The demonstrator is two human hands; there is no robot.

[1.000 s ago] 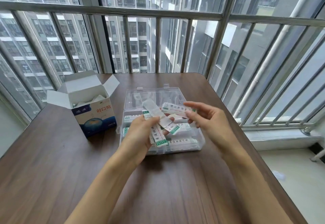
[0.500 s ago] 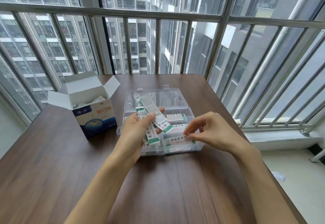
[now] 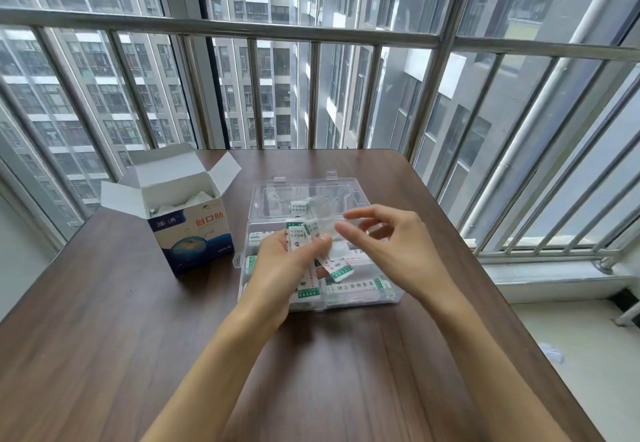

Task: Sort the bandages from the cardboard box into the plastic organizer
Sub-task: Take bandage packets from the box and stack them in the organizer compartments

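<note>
While the left hand (image 3: pixel 284 268) grips a fanned bunch of white, green-ended wrapped bandages (image 3: pixel 304 244) above the clear plastic organizer (image 3: pixel 391 297), the right hand (image 3: pixel 394 247) hovers just beside that bunch with its fingers (image 3: pixel 360 214) loosely spread and blurred. Whether the right thumb and forefinger pinch one of the wrappers cannot be told from the head view. Both hands hang over the middle of the organizer, whose transparent hinged lid (image 3: pixel 346 192) lies folded back on the far side. More wrapped bandages (image 3: pixel 356 287) lie flat in the near compartments, printed sides up, and others show at the left edge of the tray under the left wrist. To the left of the organizer, near but apart from it, stands the white and blue cardboard box (image 3: pixel 194 233) with red lettering, its top flaps open and white paper contents showing inside. Everything rests on a dark brown wooden table (image 3: pixel 86 337) set against a metal window railing (image 3: pixel 221 27).
</note>
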